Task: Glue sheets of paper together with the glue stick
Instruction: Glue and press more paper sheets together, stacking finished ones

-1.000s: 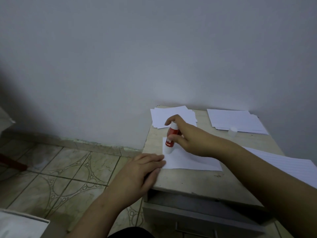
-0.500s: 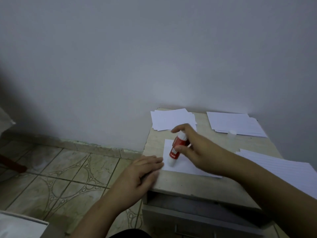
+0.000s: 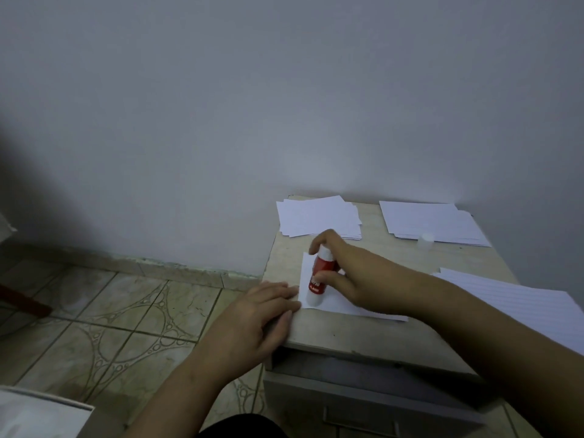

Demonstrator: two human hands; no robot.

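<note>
Item: glue stick (image 3: pixel 319 278), red body, white ends. The right hand (image 3: pixel 357 279) is gripping it with fingers curled round the barrel, the lower white end sitting on the sheet (image 3: pixel 335 303) near its 9 o'clock edge.

Item: sheet, white, lying at the middle of the desk (image 3: pixel 363 336). The left hand (image 3: pixel 262 314) is resting at its 9 o'clock edge, fingers straight and flat, fingertips touching the paper's corner and holding nothing.

Item: left stack of paper (image 3: pixel 317 219), sitting at the desk's 11 o'clock corner.

Item: right stack of paper (image 3: pixel 433 222), sitting at 1 o'clock, with a small clear cap (image 3: pixel 425 240) standing at its near edge.

Item: lined sheets (image 3: pixel 518 301), lying at 3 o'clock under the right forearm.

Risks, as judged: the sheet is lying close to the desk's 9 o'clock rim, so a stroke toward that side is likely to run glue onto the desk. With only fingertips pinning one corner, a firm drag could be creasing or skewing the paper. The forearm sweeping over the lined sheets could be shifting them.
</note>
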